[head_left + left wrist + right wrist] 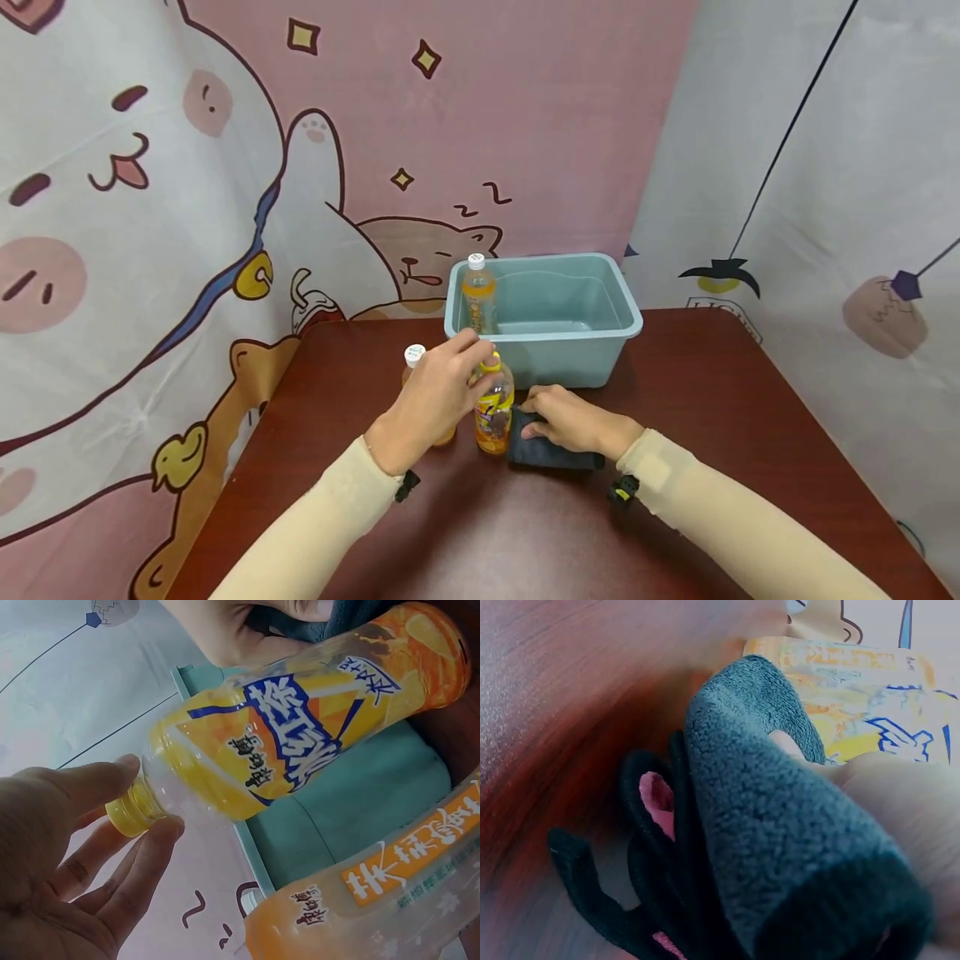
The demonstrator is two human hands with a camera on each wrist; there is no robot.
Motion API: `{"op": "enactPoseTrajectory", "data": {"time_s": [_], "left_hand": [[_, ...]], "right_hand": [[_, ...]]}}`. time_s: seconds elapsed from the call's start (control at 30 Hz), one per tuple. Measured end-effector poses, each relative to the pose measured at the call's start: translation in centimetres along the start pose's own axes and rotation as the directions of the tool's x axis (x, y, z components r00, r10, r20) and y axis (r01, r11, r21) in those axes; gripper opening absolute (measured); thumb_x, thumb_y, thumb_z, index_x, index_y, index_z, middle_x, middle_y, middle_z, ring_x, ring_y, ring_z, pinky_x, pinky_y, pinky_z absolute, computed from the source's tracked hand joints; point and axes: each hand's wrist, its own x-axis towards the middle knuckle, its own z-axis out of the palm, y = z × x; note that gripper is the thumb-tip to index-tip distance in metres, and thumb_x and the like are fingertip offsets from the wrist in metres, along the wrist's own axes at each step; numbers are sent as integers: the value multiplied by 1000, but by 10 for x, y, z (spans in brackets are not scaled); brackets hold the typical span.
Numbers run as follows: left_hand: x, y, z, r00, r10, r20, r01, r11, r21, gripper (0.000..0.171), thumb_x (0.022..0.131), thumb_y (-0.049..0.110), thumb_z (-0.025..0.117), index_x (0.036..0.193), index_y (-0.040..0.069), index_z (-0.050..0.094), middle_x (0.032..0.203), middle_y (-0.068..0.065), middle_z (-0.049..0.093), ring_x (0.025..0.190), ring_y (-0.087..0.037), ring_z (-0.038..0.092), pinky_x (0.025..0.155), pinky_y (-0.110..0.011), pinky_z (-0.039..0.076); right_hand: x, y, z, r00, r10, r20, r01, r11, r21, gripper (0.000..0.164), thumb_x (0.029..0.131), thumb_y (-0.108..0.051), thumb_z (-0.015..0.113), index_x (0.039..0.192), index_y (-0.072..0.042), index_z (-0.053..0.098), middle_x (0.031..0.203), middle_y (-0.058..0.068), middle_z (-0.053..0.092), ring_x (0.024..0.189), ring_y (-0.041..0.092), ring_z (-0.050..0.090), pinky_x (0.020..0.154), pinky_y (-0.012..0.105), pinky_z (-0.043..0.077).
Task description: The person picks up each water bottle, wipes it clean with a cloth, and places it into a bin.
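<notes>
On the glossy, dark reddish-brown table (352,367), just in front of the pale teal rectangular plastic tub (543,362), stands the clear plastic bottle with yellow cap and yellow-and-blue label (492,414). Amber-orange shows toward its base.

Your left hand (437,390) comes at it from above: thumb and fingers pinch the yellow cap (133,810), as the left wrist view makes plain. Cap seated on the neck.

Your right hand (576,418) grips a dark grey-blue, fuzzy cloth (547,452) on the table, thumb on the near side. Cloth lies right of the yellow-capped bottle and close by it; whether the two touch, cannot tell. Right wrist view: black fabric loops (656,855) with pink inside, lying against the cloth.

Left of the yellow-capped bottle, a white-capped bottle of amber colour (414,356), upright, partly hidden by your left hand. Inside the tub, toward its left end, another white-capped bottle with an orange band (480,296), upright, cap above the rim.

Your sleeves (330,517) are cream; a small black device (623,491) sits at your right wrist. Behind the table hangs a pink-and-white cartoon backdrop (525,108).
</notes>
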Motion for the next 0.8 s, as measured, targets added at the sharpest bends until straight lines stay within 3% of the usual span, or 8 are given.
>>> {"op": "enactPoseTrajectory", "data": {"time_s": [0.17, 0.5, 0.8], "left_hand": [[1, -1, 1, 1000, -17, -2, 17, 1000, -24, 31, 93, 10, 100, 108, 7, 74, 107, -6, 71, 81, -18, 74, 70, -27, 66], [-1, -4, 4, 997, -77, 17, 78, 996, -44, 38, 97, 19, 99, 124, 5, 75, 115, -10, 72, 89, -22, 79, 77, -30, 71], [-1, -6, -1, 995, -89, 38, 93, 987, -134, 37, 94, 9, 98, 124, 4, 77, 119, -10, 73, 100, -24, 84, 85, -32, 73]], "right_hand": [[-3, -1, -7, 1000, 7, -10, -6, 999, 34, 37, 109, -18, 85, 141, 1, 82, 126, 16, 81, 115, 31, 82, 92, 36, 71], [-19, 1, -23, 996, 14, -86, -12, 1000, 21, 39, 109, -24, 85, 143, -5, 82, 122, 4, 81, 112, 19, 79, 93, 33, 68], [-32, 1, -43, 988, 43, -149, -42, 999, 11, 43, 109, -28, 84, 145, -5, 81, 124, 4, 82, 111, 18, 78, 94, 39, 70]]}}
